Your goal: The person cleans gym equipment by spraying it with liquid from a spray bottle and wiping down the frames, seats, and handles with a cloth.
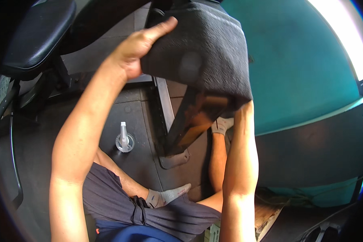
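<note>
A dark grey towel-like cloth [224, 45] is draped over the upper part of a dark metal frame post [184, 130] in front of me. My left hand [142, 45] holds the cloth's left edge, its thumb stretched along the upper side. My right arm reaches up to the cloth's lower right corner; the cloth hides my right hand, so its grip cannot be seen. Below, between my arms, a clear spray bottle [125, 142] with a white nozzle stands upright on the floor, left of the post's foot.
A black padded seat [39, 33] of gym equipment is at the upper left, with metal bars beneath it. A teal wall [299, 66] with a dark lower band rises on the right. Wooden boards [267, 216] lie at the lower right. My legs and socked feet flank the post's base plate [174, 160].
</note>
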The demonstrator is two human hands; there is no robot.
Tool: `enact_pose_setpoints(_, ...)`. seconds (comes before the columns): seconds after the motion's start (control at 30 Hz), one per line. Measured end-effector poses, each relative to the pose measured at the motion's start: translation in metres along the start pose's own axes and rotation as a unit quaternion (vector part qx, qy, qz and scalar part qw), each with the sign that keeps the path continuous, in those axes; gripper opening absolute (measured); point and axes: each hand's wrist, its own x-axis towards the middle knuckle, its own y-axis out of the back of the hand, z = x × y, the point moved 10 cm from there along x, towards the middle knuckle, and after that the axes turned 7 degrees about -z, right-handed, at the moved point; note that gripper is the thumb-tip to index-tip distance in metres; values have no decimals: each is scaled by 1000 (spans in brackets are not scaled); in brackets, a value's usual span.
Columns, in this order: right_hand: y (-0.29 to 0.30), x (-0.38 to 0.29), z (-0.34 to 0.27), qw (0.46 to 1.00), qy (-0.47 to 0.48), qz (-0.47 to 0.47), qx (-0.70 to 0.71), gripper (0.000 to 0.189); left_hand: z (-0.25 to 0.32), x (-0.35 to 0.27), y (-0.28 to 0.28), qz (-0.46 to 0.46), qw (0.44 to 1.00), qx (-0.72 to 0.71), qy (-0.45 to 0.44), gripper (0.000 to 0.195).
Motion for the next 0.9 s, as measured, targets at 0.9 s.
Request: enact_pose_setpoints(0.9, 45, -307, 195, 944, 14, 64, 322, 34, -150, -196, -16, 248, 876, 386, 151, 30)
